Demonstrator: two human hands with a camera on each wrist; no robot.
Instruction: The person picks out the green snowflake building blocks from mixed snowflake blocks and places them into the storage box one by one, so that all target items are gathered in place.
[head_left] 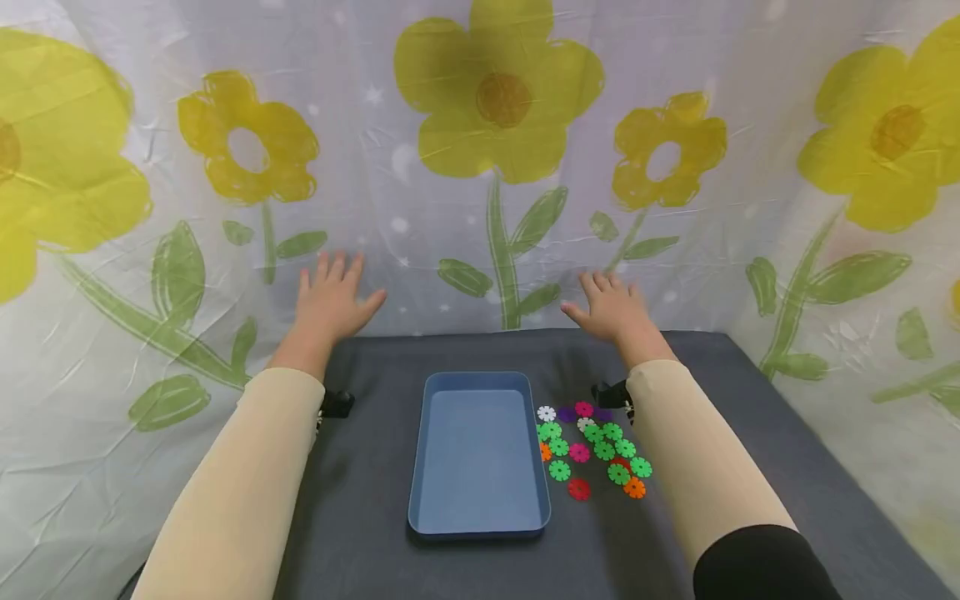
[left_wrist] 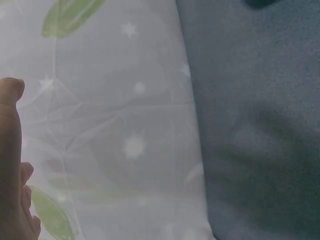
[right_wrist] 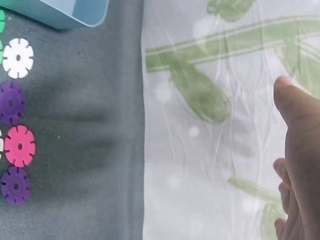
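Both hands are raised past the far edge of the table in the head view, fingers spread and nothing held. The left hand is up to the left of the blue tray, the right hand up to its right. Inside the tray only its bare floor shows. Several notched plastic discs lie flat to the right of the tray, among them a green disc, a red disc and an orange disc. In the right wrist view a white disc and a pink disc show near the left edge.
A dark grey cloth covers the table. Behind it hangs a pale curtain printed with yellow flowers, which also runs along both sides. Dark wrist cameras, such as the left one, sit under the sleeves.
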